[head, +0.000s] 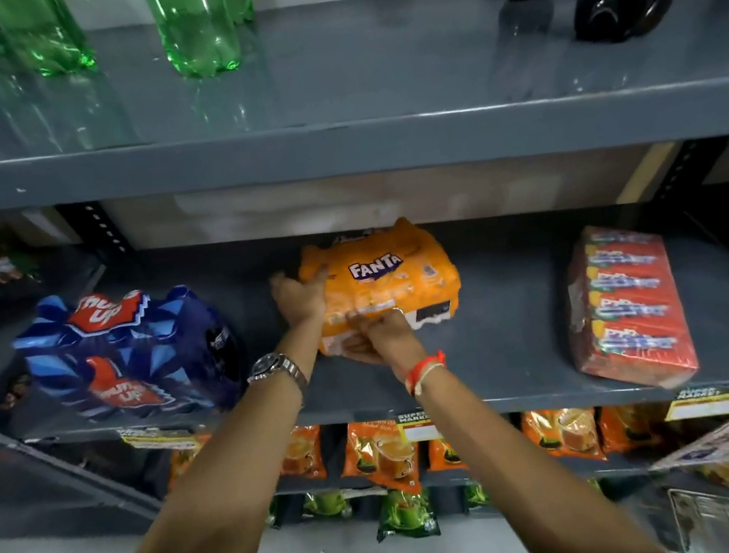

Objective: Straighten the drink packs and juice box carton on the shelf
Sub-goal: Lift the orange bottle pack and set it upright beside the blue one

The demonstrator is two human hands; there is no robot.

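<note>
Both forearms reach up and forward. The right hand curls its fingers onto the near bottom edge of the orange Fanta pack; the left hand presses spread against its left side, seemingly flat. The pack sits mid-shelf, between the blue drink pack and the red juice box carton.
</note>
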